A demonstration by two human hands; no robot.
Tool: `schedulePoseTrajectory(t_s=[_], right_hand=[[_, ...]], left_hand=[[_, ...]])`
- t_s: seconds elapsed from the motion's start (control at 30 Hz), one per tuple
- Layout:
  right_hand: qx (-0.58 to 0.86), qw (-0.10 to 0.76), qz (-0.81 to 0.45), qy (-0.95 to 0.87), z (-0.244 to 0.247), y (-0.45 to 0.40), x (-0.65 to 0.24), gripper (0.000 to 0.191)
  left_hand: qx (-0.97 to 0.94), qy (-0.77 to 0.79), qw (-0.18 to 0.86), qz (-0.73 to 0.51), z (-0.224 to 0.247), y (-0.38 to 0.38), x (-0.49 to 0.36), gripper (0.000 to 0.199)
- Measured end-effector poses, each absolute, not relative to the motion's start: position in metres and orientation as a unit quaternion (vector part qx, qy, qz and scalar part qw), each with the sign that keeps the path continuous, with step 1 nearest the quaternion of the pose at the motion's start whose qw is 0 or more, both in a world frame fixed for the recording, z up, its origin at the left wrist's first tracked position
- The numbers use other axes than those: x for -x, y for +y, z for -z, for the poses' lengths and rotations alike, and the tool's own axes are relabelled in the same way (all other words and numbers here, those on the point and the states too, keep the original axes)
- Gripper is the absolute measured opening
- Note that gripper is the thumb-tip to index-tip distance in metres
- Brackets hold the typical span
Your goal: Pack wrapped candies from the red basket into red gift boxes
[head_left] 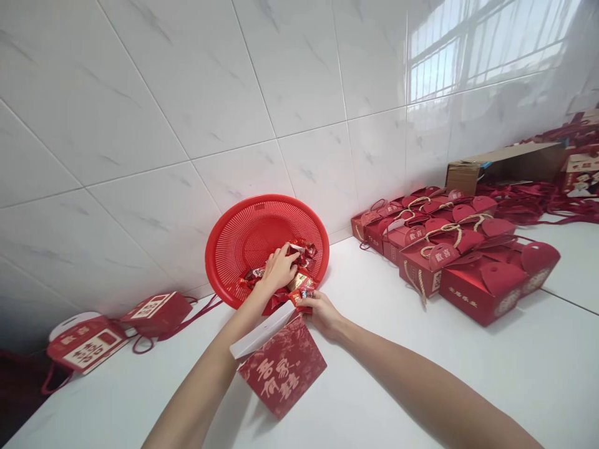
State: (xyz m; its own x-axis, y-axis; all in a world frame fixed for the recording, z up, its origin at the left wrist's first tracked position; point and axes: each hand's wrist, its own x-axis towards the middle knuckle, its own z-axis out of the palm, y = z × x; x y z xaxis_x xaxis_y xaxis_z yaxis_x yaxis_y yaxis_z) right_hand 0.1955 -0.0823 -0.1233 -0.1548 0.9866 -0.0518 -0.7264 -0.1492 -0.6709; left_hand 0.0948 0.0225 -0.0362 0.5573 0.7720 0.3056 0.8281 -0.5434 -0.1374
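A red plastic basket (219, 249) leans back against the tiled wall with wrapped candies (302, 280) in its lower part. My left hand (279, 268) is inside it, fingers bent and closed at the tips around a wrapped candy (296, 249). At the basket's front rim, my right hand (322, 312) is closed on wrapped candies (304, 300) in red and dark wrappers. Between my forearms stands a red gift box (285, 368), tilted, its white-lined flap raised and gold characters on its side. Its inside is hidden from me.
Several closed red gift boxes (482, 284) with cord handles stand in rows on the white table (374, 399) at right. Behind them are an open cardboard carton (510, 156) and dark red ribbons (524, 199). Two red boxes (88, 343) with ribbons lie at left.
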Motion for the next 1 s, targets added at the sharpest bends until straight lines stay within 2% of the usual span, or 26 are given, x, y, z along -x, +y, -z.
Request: schedulePoseTrajectory(t_s=[0.37, 0.5, 0.7, 0.83, 1.0], right_hand=[[0.254, 0.599, -0.717, -0.251, 0.125, -0.081, -0.196, 0.026], [0.255, 0.599, -0.716, -0.252, 0.125, -0.081, -0.196, 0.029], [0.262, 0.594, -0.719, -0.249, 0.127, -0.08, -0.196, 0.033], [0.263, 0.595, -0.721, -0.238, 0.128, -0.079, -0.196, 0.034], [0.264, 0.595, -0.716, -0.253, 0.127, -0.08, -0.196, 0.029]], left_hand=[[0.87, -0.458, 0.061, 0.175, 0.044, 0.039, -0.08, 0.046], [0.864, -0.454, 0.056, 0.209, 0.046, 0.044, -0.079, 0.039], [0.833, -0.451, 0.075, 0.31, 0.034, 0.042, -0.077, 0.026], [0.773, -0.493, 0.128, 0.378, 0.016, 0.037, -0.068, 0.026], [0.724, -0.539, 0.172, 0.394, 0.002, 0.025, -0.053, 0.026]])
